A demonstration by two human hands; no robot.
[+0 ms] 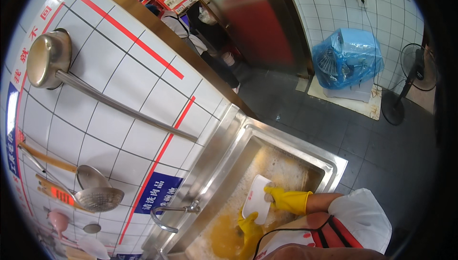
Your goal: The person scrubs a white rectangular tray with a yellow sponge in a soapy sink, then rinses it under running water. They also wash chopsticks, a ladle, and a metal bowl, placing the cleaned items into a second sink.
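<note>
A white rectangular dish (pixel 257 199) with red marks is tilted above the sudsy water (pixel 229 224) of a stainless steel sink (pixel 247 133). My left hand (pixel 250 228), in a yellow rubber glove, grips the dish's lower edge. My right hand (pixel 284 200), gloved the same way, lies at the opposite side of the dish. Under its fingers is a small greyish scouring pad (pixel 268 197), pressed against the dish; its exact make is hard to tell. Suds and murky yellow-brown water hide whatever is below the surface.
A curved faucet (pixel 164 220) reaches over the sink's wall side. On the tiled wall hang a long-handled ladle (pixel 46 59), a skimmer (pixel 100 200) and a pink funnel (pixel 59 220). Beyond stand a person (pixel 184 30), a blue-wrapped machine (pixel 347 59) and a fan (pixel 411 66).
</note>
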